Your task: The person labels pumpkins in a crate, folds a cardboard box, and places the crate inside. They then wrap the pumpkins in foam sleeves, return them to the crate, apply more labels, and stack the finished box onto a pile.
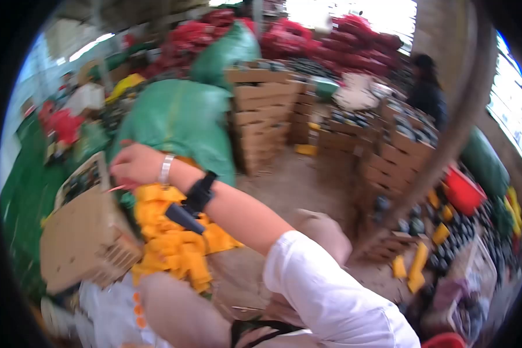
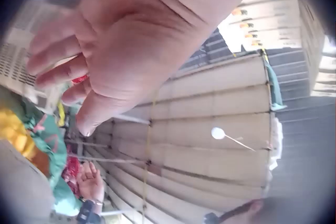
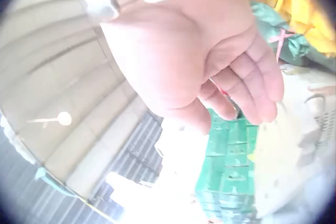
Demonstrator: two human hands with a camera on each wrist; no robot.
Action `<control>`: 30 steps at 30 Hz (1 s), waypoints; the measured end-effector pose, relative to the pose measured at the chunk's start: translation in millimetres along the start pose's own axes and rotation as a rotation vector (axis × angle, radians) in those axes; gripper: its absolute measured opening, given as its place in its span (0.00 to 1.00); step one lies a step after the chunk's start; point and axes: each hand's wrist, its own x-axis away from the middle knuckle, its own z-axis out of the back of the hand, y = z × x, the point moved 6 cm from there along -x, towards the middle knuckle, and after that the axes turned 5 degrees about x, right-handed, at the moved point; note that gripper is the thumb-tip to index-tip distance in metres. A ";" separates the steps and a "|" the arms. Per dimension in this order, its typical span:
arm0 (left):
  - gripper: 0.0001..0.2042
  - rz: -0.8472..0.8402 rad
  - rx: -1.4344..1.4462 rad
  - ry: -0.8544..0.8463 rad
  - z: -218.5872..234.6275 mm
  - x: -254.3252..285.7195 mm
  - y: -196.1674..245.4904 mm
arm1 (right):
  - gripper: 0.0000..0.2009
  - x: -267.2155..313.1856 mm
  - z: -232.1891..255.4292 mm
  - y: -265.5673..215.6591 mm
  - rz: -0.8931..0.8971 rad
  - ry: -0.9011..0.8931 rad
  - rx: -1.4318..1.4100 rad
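My right hand (image 1: 133, 165), with a metal bracelet at the wrist, reaches left over the edge of a beige plastic crate (image 1: 78, 238). In the right wrist view its fingers hang loosely bent, and a small bit of red shows between them. Dark fruit (image 1: 82, 180) lies inside the tilted crate. My left hand (image 2: 118, 50) shows in the left wrist view, palm toward the camera and fingers relaxed, with a perforated pale crate wall (image 2: 21, 50) behind the fingertips. It does not show in the head view. Beside the crate lies a heap of yellow-orange pieces (image 1: 168, 232).
Large green sacks (image 1: 174, 116) stand ahead. Cardboard boxes are stacked in the middle (image 1: 264, 110) and to the right (image 1: 394, 156), some topped with dark fruit. A slanting pole (image 1: 441, 156) crosses the right side. A person (image 1: 428, 90) is at the back right. Red net sacks (image 1: 359, 49) line the back.
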 end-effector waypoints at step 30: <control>0.11 0.599 0.406 -1.075 -537.2 -282.2 -231.5 | 0.25 751.5 169.6 123.5 -1.185 1.688 -0.094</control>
